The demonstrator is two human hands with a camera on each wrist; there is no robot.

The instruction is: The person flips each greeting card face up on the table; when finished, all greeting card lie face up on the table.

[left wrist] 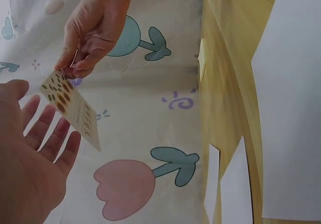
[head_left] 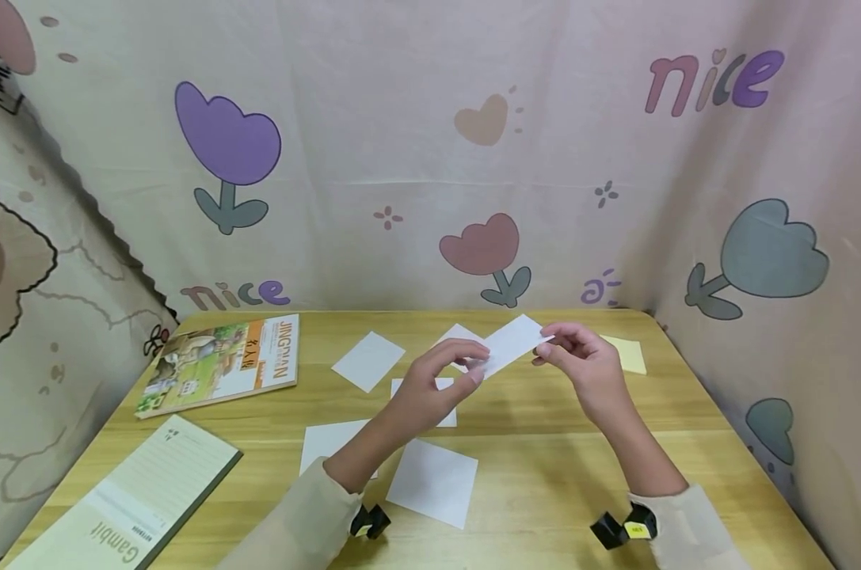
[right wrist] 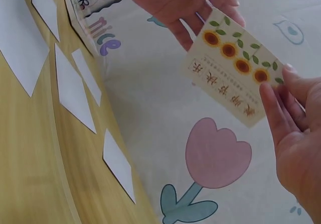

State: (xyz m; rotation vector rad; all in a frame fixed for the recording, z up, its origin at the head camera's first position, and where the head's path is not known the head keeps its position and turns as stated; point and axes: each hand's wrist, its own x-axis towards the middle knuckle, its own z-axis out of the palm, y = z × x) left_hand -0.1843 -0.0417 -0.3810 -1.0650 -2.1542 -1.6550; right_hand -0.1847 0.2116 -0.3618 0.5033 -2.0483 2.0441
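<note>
Above the table, my right hand (head_left: 590, 372) pinches one corner of a small card (head_left: 513, 346) between thumb and fingers. The card's printed face, seen in the right wrist view, has a row of sunflowers (right wrist: 228, 50) with green leaves and lines of characters. Its other side looks plain white from the head. My left hand (head_left: 433, 388) is at the card's opposite end; in the left wrist view its fingers (left wrist: 60, 138) are spread and the thumb stands apart. Whether those fingers touch the card cannot be told.
Several white paper pieces lie on the wooden table, among them one at the back (head_left: 368, 362) and one in front (head_left: 433, 483). A yellow paper (head_left: 630, 355) is at the back right. At the left lie a picture-covered book (head_left: 216, 364) and a notebook (head_left: 131, 495). Patterned curtains (head_left: 373, 142) surround the table.
</note>
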